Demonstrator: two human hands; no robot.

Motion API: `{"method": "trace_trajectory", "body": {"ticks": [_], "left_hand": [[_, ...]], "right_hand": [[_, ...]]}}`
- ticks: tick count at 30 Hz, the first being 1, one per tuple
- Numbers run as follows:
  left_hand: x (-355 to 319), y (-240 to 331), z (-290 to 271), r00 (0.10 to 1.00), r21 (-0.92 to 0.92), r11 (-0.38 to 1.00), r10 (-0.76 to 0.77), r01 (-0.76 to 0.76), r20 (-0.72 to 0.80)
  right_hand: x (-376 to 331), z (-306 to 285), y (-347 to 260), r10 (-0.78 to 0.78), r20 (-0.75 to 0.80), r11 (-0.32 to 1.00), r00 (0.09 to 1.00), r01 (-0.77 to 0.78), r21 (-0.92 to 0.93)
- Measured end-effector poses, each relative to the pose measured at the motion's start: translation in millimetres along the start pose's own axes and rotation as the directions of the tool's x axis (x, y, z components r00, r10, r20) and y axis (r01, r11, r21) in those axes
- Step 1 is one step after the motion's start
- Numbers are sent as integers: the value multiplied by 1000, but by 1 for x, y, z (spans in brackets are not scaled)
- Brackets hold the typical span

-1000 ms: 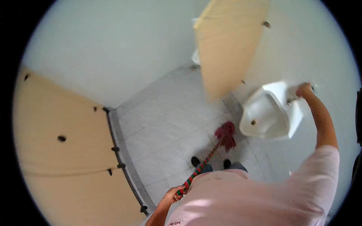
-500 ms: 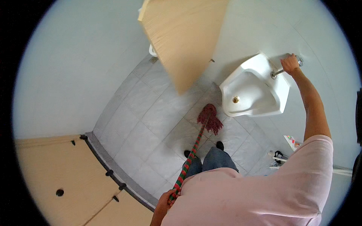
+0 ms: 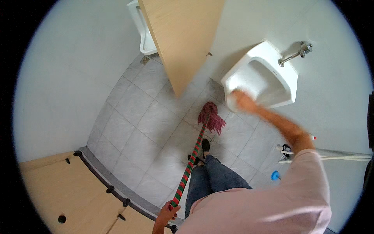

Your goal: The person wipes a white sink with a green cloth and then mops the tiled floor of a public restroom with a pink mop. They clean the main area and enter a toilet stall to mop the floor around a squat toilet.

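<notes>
My left hand (image 3: 167, 212) is wrapped around the top of a mop handle striped red and green. The mop (image 3: 191, 167) slopes away from me, its dark red string head (image 3: 210, 118) resting on the tiles ahead of my feet. Over the lower front of a white wall urinal (image 3: 290, 84) is my right hand (image 3: 244, 102), smeared by motion. Whether its fingers are open or closed is unclear, and part of the bowl is hidden behind it. The chrome flush valve (image 3: 304, 49) above the urinal is free of my hand.
A wooden divider panel (image 3: 183, 35) juts from the wall, with a second urinal (image 3: 147, 41) partly behind it. Wooden cubicle panels (image 3: 58, 187) stand at left behind a dark kerb. A blue plunger-like object (image 3: 275, 175) and pale pipes (image 3: 331, 155) are at right. Grey tiles (image 3: 136, 117) cover the floor.
My right hand has left the flush valve and come down to the urinal's front. My left hand still grips the mop, whose head stays on the floor. The view has shifted slightly.
</notes>
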State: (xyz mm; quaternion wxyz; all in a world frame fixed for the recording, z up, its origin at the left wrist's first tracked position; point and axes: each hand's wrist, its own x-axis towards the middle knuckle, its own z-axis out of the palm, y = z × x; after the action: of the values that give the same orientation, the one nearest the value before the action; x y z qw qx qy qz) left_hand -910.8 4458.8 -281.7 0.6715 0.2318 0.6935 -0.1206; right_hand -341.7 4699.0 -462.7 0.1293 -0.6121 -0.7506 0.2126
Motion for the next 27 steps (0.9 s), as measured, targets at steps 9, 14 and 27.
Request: {"method": "trace_trajectory", "body": {"ticks": [9, 14, 27], "left_hand": [[-141, 50, 1, 971, -160, 986, -88, 53, -222], [-135, 81, 12, 629, 597, 782, 556, -176, -543], [7, 280, 153, 857, 829, 495, 515, -259, -40]], "right_hand": [[-66, 265, -304, -678, 274, 670, 682, 420, 612], [-42, 259, -301, -575, 325, 705, 750, 253, 663], [-210, 196, -79, 479, -97, 706, 872, -318, 633]]}}
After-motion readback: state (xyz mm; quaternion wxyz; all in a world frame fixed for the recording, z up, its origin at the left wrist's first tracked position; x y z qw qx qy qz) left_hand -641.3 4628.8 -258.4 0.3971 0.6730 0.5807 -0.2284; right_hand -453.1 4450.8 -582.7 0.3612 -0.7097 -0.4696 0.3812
